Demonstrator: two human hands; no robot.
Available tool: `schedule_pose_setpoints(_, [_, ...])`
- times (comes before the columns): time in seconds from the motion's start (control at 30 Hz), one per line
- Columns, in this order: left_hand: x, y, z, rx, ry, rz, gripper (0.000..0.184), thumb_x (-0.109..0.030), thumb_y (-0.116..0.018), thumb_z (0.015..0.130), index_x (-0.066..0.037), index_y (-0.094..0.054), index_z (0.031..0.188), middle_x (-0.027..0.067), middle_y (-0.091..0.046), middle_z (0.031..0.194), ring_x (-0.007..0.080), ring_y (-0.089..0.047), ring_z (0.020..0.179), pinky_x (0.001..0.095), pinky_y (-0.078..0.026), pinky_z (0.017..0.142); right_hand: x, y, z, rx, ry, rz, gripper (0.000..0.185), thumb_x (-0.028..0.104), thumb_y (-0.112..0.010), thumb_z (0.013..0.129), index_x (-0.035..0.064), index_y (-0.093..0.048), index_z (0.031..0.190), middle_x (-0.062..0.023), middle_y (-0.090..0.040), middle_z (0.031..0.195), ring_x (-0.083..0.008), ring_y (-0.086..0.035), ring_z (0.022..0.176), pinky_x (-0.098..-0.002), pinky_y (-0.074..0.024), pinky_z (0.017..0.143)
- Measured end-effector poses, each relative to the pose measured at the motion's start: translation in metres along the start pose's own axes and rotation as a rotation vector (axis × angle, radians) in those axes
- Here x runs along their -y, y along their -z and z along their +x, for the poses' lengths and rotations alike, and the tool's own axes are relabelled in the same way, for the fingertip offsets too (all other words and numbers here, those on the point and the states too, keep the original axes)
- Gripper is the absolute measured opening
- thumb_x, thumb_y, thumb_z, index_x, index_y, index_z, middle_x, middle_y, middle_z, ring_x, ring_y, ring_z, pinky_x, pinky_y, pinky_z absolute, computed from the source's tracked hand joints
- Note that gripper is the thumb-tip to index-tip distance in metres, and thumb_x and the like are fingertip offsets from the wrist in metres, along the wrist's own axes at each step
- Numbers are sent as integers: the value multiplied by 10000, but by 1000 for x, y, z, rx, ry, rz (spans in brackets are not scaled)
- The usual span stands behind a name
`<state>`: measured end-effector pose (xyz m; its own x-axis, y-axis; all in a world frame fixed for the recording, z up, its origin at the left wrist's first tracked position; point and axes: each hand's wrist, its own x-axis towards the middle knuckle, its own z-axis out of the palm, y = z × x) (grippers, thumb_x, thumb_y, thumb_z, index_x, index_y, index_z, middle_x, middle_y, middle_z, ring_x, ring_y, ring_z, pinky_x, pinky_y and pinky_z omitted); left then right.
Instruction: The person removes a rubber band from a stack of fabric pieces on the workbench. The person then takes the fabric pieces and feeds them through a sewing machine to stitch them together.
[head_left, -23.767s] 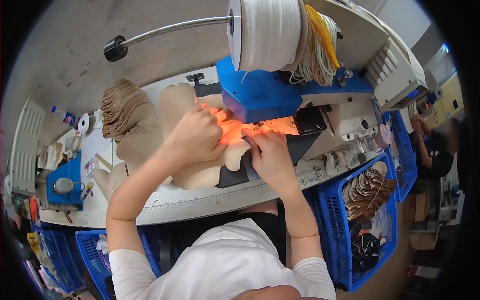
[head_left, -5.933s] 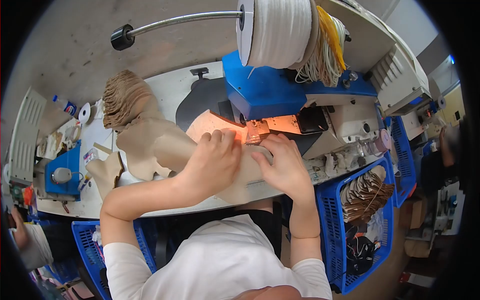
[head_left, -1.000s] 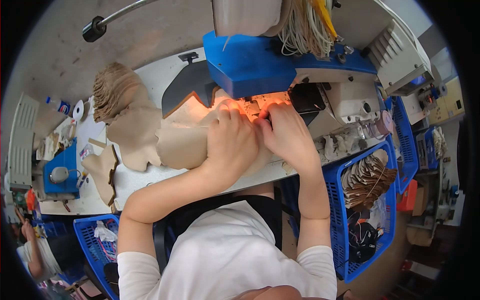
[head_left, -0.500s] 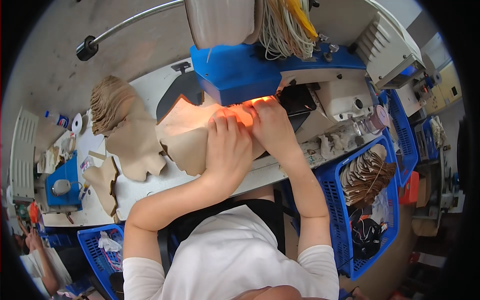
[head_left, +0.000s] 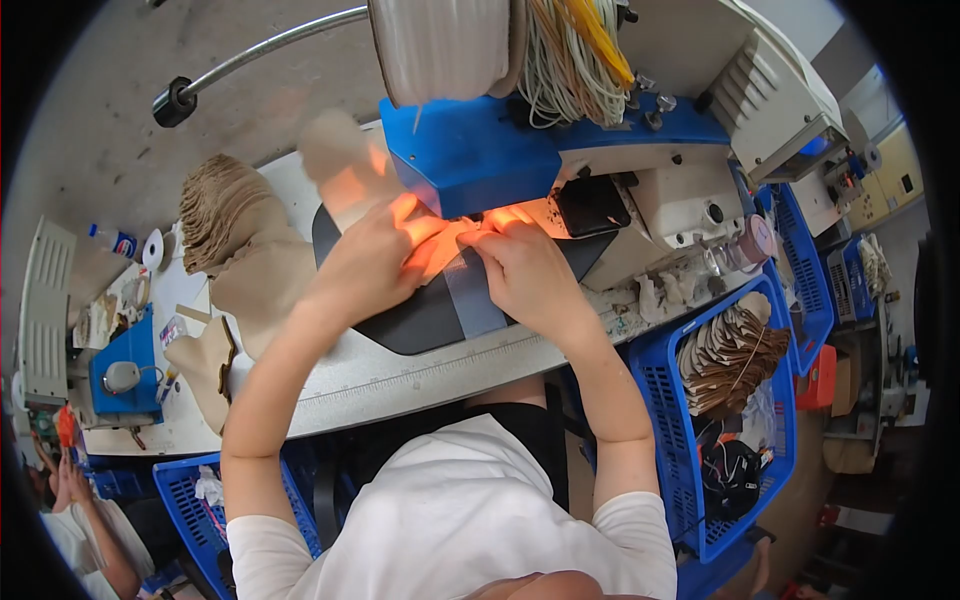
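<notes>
Below the blue machine head [head_left: 470, 155], both hands are at the lit work area. My left hand [head_left: 375, 260] is closed on a beige piece [head_left: 345, 165], whose far part is blurred and sticks up behind the hand. Close to the machine's working point, my right hand [head_left: 515, 265] has its fingers pressed together over the lit edge; what they hold is hidden. A dark plate [head_left: 415, 320] lies beneath the hands. Left of them, a loose beige piece [head_left: 262, 285] lies in front of a fanned stack of beige pieces [head_left: 225, 210].
A white spool [head_left: 440, 50] hangs over the machine. At the right stands a blue basket [head_left: 665, 420] with bundled pieces; another blue basket [head_left: 185, 495] is at lower left. A bottle [head_left: 115, 240] stands at the left. A co-worker [head_left: 100, 530] is at the far left.
My left hand has moved left and away from my right, and the beige piece has swung up and back, uncovering the dark plate. My right hand has shifted slightly down.
</notes>
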<state>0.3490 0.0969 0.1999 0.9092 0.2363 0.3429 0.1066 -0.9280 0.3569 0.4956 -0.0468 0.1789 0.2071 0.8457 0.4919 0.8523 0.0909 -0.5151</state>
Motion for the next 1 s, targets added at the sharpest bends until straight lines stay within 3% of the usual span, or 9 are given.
schedule_pose_setpoints(0.13, [20,8,10,55,-73,-72,233,-56,-643,765,-86,-702,989,115,-588,933,316,-579,798,400,-489,689,4,1,-1,29,14,-87,255,-6,-542,777,21,-661,1000,-136,-570,903,-319,-554,945,-411,-449,841])
schedule_pose_setpoints(0.27, [31,14,17,67,-84,-129,208,-63,-637,775,-89,-708,968,126,-590,921,317,-583,791,401,-488,689,2,-2,-2,42,22,-112,303,-8,-542,774,13,-649,1056,-142,-569,925,-320,-552,959,-412,-449,846])
schedule_pose_setpoints(0.33, [36,16,19,107,-52,-34,201,-78,-640,788,-63,-699,980,138,-588,990,323,-599,824,392,-501,694,2,-2,-1,46,27,-108,307,-9,-542,771,5,-648,1059,-146,-569,925,-321,-553,960,-413,-449,848])
schedule_pose_setpoints(0.47, [41,15,12,9,-100,130,246,-87,-643,768,-87,-698,1008,138,-592,1047,316,-590,921,408,-497,750,3,-1,-1,58,-13,-81,242,37,-572,811,0,-656,1035,-148,-574,930,-323,-551,956,-418,-442,856])
schedule_pose_setpoints(0.57, [26,20,-7,101,-64,335,281,-87,-647,746,-96,-693,1024,131,-593,1052,303,-574,950,403,-486,765,6,-1,-2,15,-57,-37,206,104,-613,838,-6,-660,1005,-154,-582,927,-326,-549,945,-420,-435,859])
schedule_pose_setpoints(0.7, [-20,12,-27,41,-17,268,283,-115,-662,743,-67,-679,1021,126,-566,968,295,-539,837,407,-462,747,22,-1,-7,-29,-152,-61,234,174,-664,829,-18,-662,964,-161,-594,895,-328,-548,928,-420,-434,851])
schedule_pose_setpoints(0.83, [-36,-7,-30,-133,-127,148,239,-115,-631,791,6,-619,997,122,-552,945,297,-518,797,405,-456,728,30,-5,-6,-41,-274,-25,226,188,-682,804,-18,-655,894,-154,-601,872,-326,-551,911,-418,-438,825])
schedule_pose_setpoints(1.0, [-43,-15,-30,-142,-51,173,255,-107,-613,808,17,-592,1030,138,-582,1020,293,-548,803,375,-479,732,40,2,0,141,-412,-199,169,177,-657,800,11,-633,815,-143,-603,885,-321,-556,892,-422,-432,789])
